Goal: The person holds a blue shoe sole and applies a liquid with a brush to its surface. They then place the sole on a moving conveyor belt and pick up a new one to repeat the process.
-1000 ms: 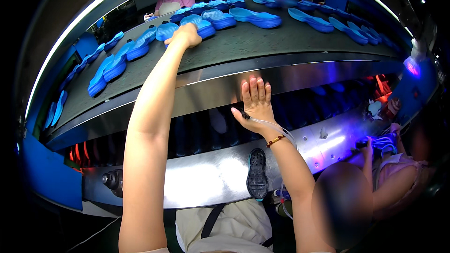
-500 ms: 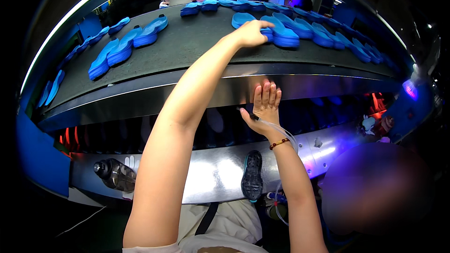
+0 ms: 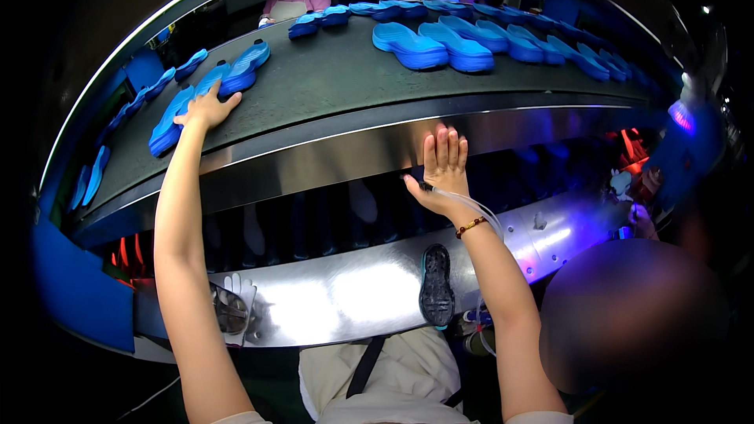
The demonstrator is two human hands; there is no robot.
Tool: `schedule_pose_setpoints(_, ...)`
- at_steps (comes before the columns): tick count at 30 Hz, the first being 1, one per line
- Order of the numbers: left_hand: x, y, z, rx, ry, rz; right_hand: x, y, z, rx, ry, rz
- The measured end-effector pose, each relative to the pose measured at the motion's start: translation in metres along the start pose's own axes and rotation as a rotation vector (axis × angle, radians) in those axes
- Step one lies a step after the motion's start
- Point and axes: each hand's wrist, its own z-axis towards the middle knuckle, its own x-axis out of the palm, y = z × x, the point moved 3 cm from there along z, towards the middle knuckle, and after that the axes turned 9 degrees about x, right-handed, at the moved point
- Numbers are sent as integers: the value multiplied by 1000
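My left hand (image 3: 208,108) reaches far left over the dark conveyor belt (image 3: 314,71), fingers spread and touching a group of blue shoe soles (image 3: 250,67). Its fingers cover part of the middle sole. Lower down, my right hand (image 3: 445,166) lies with fingers stretched flat against the metal rail (image 3: 345,141) along the belt's near side. A thin clear tube (image 3: 475,206) with a dark end runs by that thumb and over the wrist; whether the thumb grips it I cannot tell. Two large blue soles (image 3: 428,49) lie side by side on the belt, right of centre.
A black shoe outsole (image 3: 437,286) rests on the shiny metal shelf (image 3: 338,298) below. Left on that shelf are a dark bottle (image 3: 228,310) and a white glove (image 3: 239,289). More soles line the belt. Across it sits a person (image 3: 294,0); another person (image 3: 628,314) is close at right.
My left hand has swung left from the centre-right soles to the left group. My right hand stays against the rail. The view has shifted slightly.
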Motion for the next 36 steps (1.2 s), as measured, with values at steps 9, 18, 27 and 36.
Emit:
schedule_pose_setpoints(9,14,-45,41,204,16,-214,-2,-1,1,-49,25,-59)
schedule_pose_setpoints(18,-24,-203,-44,505,70,-341,-2,5,4,-43,9,-72)
schedule_pose_setpoints(27,4,36,52,131,-406,-61,-5,4,0,5,-9,-19)
schedule_pose_setpoints(36,-7,113,-67,202,-487,-101,-34,13,4,95,114,25)
